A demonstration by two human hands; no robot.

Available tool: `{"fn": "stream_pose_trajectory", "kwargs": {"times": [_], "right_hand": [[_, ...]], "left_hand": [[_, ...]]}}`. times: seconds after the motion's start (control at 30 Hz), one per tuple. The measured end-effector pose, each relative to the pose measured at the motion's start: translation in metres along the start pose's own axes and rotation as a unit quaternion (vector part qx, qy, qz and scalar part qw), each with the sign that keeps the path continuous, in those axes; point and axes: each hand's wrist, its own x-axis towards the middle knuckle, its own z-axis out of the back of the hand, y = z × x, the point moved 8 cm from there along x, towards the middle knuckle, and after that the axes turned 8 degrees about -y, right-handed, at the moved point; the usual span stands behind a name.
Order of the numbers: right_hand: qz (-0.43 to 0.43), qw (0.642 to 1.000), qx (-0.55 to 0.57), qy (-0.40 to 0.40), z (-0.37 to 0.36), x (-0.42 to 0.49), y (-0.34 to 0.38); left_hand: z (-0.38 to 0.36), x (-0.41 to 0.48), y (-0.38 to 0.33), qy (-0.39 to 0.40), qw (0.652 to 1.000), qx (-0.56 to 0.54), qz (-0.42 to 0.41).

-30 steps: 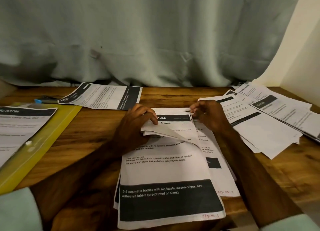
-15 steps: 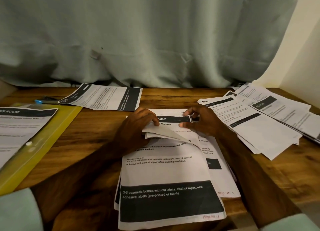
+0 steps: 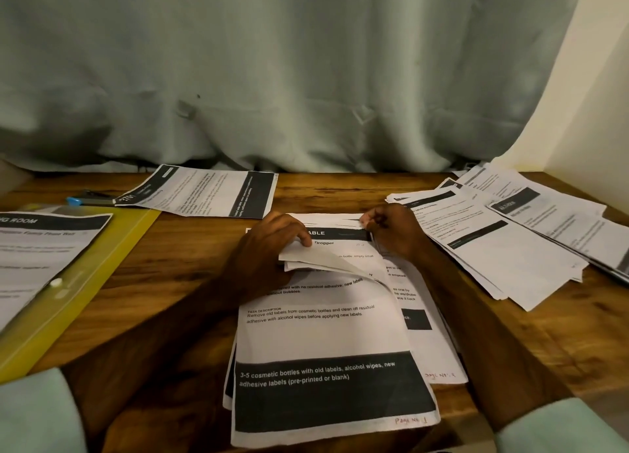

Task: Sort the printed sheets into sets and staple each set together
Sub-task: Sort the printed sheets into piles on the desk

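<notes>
A stack of printed sheets (image 3: 326, 337) lies in front of me on the wooden table (image 3: 190, 269). Its top pages are folded back at the upper left. My left hand (image 3: 269, 251) grips those folded-back pages with curled fingers. My right hand (image 3: 394, 231) pinches the top right corner of a lower sheet with a dark header band. A blue stapler (image 3: 88, 199) lies at the far left, partly hidden under a loose sheet.
A spread of printed sheets (image 3: 510, 241) covers the right side of the table. One sheet (image 3: 204, 194) lies at the back left. A yellow plastic folder (image 3: 95, 269) with a sheet on it sits at the left edge. A grey-green curtain (image 3: 289, 71) hangs behind.
My right hand moved left onto the sheet's header, then back to its top right corner. My left hand kept its grip on the folded pages.
</notes>
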Motion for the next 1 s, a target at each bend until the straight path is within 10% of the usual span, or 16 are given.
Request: {"fn": "stream_pose_trajectory", "kwargs": {"times": [0.37, 0.57, 0.73, 0.87, 1.0], "right_hand": [[0.089, 0.996, 0.011, -0.021, 0.024, -0.017, 0.033], [-0.004, 0.925, 0.337, 0.175, 0.008, -0.04, 0.065], [-0.007, 0.877, 0.392, 0.276, -0.002, -0.052, 0.077], [-0.045, 0.902, 0.41, 0.127, 0.016, -0.032, 0.052], [0.038, 0.996, 0.046, -0.064, 0.038, -0.01, 0.009]], "left_hand": [[0.001, 0.002, 0.002, -0.01, 1.0, 0.019, 0.012], [0.004, 0.005, 0.002, -0.019, 0.998, -0.025, 0.06], [0.003, 0.005, 0.009, -0.027, 0.987, -0.088, 0.133], [0.001, 0.002, 0.0, 0.009, 1.0, 0.002, 0.02], [0.002, 0.0, 0.002, 0.003, 1.0, 0.013, 0.016]]}}
